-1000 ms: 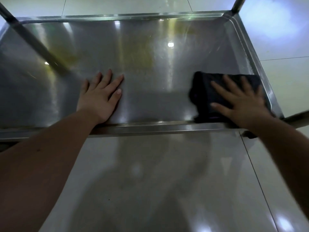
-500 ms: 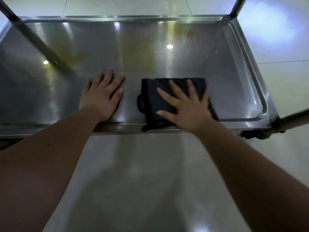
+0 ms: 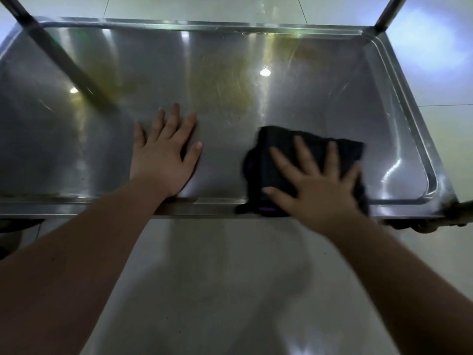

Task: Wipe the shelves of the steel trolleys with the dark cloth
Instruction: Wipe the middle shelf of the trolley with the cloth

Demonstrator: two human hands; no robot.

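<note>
view: head cam, looking down at one steel trolley shelf (image 3: 281,103) that fills the upper half of frame
shelf: shallow tray with raised rim, shiny, light glare spots; yellowish smears upper center and upper left
dark cloth (image 3: 281,144): folded, flat on the shelf, center-right of frame, its near edge lapping over the front rim; motion-blurred
right hand (image 3: 320,190): palm down on top of the cloth, fingers straight and spread, pressing flat; no curl round the fabric; blurred
left hand (image 3: 163,160): flat on bare steel, center-left, fingers straight and close together, thumb out to the right; holds nothing; heel of palm at the front rim
gap: hands apart, strip of bare steel between left thumb and cloth
uprights: post (image 3: 386,14) at upper right corner, another post (image 3: 15,11) at upper left
wheel (image 3: 419,225): dark, partly seen under the right front corner
floor (image 3: 230,290): pale glossy tiles, lower half of frame and past the far rim
forearms: both bare, coming in from the lower corners
</note>
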